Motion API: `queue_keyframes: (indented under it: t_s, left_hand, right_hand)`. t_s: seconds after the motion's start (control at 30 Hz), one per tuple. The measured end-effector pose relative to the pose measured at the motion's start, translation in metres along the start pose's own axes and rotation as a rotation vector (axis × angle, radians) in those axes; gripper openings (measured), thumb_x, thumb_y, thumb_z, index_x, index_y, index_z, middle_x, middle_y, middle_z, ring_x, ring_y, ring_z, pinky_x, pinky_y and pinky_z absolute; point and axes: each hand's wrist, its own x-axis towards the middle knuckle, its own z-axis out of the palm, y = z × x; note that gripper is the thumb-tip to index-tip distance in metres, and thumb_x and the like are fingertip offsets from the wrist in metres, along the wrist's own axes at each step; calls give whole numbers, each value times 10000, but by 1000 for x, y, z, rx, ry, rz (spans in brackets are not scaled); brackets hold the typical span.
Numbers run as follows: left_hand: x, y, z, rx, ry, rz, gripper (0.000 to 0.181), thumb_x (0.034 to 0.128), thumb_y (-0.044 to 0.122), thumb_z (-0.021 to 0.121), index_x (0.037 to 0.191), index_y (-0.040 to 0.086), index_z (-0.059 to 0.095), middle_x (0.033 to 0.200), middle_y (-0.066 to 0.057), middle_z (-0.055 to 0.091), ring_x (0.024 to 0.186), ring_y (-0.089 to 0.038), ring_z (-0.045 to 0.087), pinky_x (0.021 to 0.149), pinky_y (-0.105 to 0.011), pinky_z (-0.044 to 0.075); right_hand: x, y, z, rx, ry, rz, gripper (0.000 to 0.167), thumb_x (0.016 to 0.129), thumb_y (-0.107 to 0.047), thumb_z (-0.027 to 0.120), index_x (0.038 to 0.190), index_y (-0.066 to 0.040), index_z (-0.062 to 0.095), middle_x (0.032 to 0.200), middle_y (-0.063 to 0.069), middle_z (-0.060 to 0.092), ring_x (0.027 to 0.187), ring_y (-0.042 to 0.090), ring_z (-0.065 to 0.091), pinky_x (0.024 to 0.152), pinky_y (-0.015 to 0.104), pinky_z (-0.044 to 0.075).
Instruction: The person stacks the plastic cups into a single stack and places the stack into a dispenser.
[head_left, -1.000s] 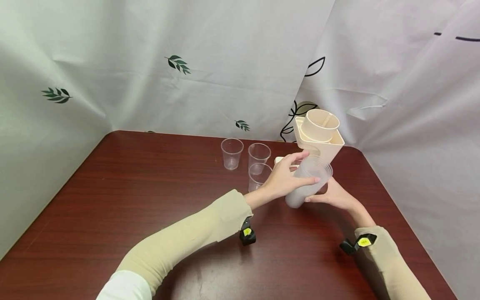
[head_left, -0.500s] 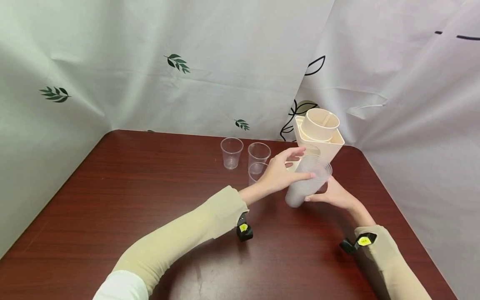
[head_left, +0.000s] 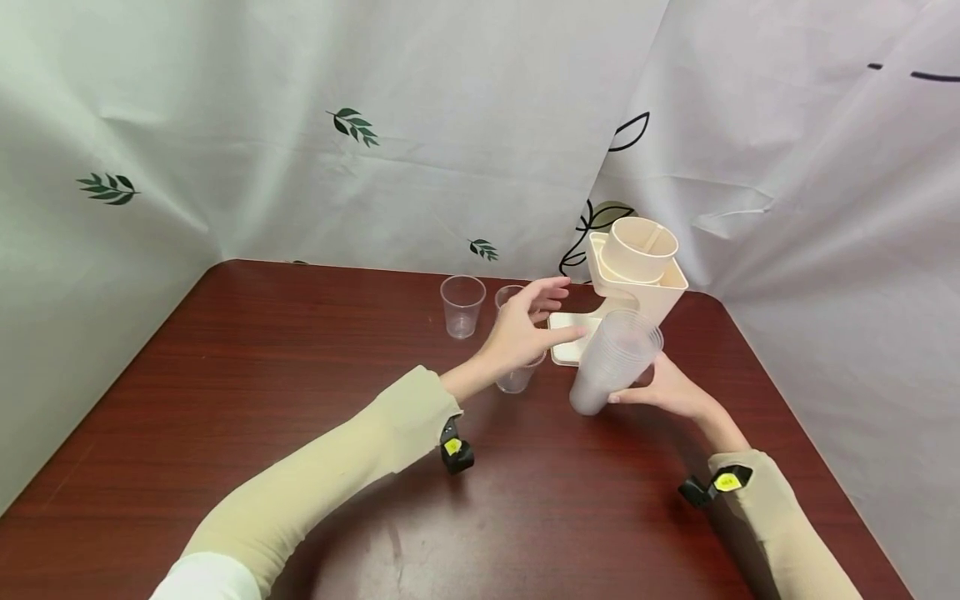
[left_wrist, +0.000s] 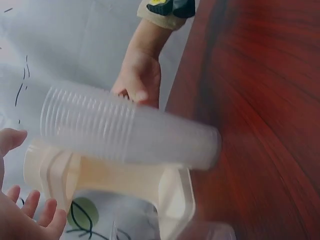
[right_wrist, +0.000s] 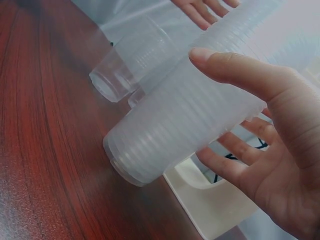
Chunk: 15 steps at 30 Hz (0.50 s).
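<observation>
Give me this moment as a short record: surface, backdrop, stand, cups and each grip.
Surface: dark red wood-grain table
Backdrop: pale sheet with leaf prints
Stand: cream, round collar on top, near the table's far right corner
Cup stack: nested clear plastic cups, tilted, partly in front of the stand
Loose cups: three, clear, upright, left of the stand
Right grip: thumb and fingers around the stack
Left grip: fingers spread, nothing held, apart from the stack, partly hiding two loose cups
Unclear: whether the stack's base touches the table
</observation>
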Motion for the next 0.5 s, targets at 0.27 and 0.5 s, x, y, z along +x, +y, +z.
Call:
queue_keyframes:
  t_s: [0.27,0.5]
  left_hand:
    - [-8,-12,-27,-18,81,0,581,776,120,788,1307,114,553,1214,-98,622,1117,-289,609,990,-375,504]
    - [-14,-24,-52,-7,186,6,554,775,117,794,1281,111,572,1222,-136,624,1108,-345,606,962,-440,517]
  right_hand:
    - [0,-1,0,-13,2,7,780,692,-6,826,1347,-78,410,1176,-136,566,1085,-10,523,941,102,373]
    - [0,-1,0,-3,-6,22,780,701,-8,820,1353,-89,400,1182,-117,566,1086,2,527,935,108,386]
